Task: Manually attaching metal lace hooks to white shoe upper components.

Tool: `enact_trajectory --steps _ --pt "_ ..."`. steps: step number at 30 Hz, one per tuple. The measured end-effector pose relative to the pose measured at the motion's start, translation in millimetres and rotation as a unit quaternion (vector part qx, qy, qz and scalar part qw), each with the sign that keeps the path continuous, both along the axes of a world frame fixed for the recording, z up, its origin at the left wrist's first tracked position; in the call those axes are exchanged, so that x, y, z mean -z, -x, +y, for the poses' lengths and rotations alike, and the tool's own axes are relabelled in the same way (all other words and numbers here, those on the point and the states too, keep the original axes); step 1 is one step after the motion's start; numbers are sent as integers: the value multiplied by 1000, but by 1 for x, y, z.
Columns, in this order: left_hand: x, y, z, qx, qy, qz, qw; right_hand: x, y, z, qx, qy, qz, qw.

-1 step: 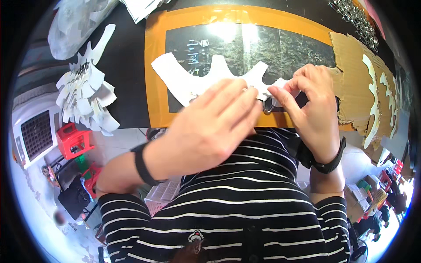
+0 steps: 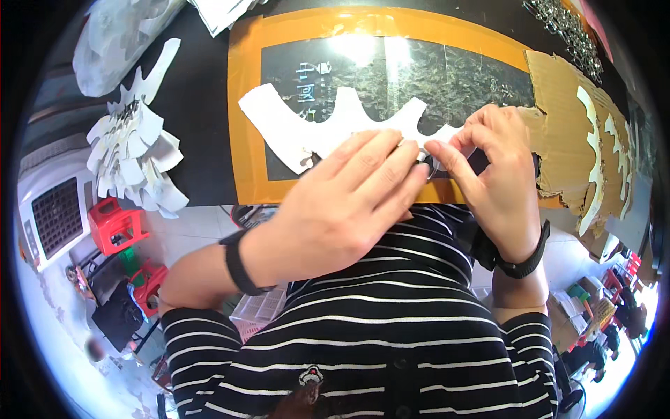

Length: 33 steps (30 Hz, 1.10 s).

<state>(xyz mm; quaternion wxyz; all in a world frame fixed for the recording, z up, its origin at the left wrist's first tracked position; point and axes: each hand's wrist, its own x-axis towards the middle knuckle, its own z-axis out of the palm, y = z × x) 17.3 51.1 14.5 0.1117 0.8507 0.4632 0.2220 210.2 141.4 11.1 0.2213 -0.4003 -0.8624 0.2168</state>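
A white cut-out piece with curved prongs (image 2: 279,122) lies across the framed mat in front of me. My left hand (image 2: 342,199) rests palm down over the piece's near edge, fingers stretched out and side by side. Its fingertips reach a small metal ring (image 2: 431,170), which they partly cover. My right hand (image 2: 492,157) pinches the right end of the white piece between thumb and bent fingers. Whatever lies under my left palm is hidden.
A dark mat edged with orange tape (image 2: 246,140) covers the table. Stacked white pieces (image 2: 136,146) lie at the left, below a clear plastic bag (image 2: 115,45). Torn cardboard (image 2: 558,126) at the right bears more white strips (image 2: 592,160). Metal hardware (image 2: 569,31) is heaped at far right.
My left hand has slid slightly to the right, and its fingertips now cover more of the metal ring. The right hand keeps its pinch with almost no movement.
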Motion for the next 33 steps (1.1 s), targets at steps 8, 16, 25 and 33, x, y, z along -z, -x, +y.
enact_trajectory --steps 8,16,25,33 --pt "28 -11 1 -29 0 6 1000 -1 2 0 18 34 -53 998" --pt "20 -11 1 -12 -11 88 996 6 -4 0 -57 30 46 997" --pt "22 -15 -1 -36 -19 94 995 -4 -13 10 -86 -48 -8 995" --pt "27 -14 -1 -41 -34 65 996 1 -7 12 -75 64 3 995"
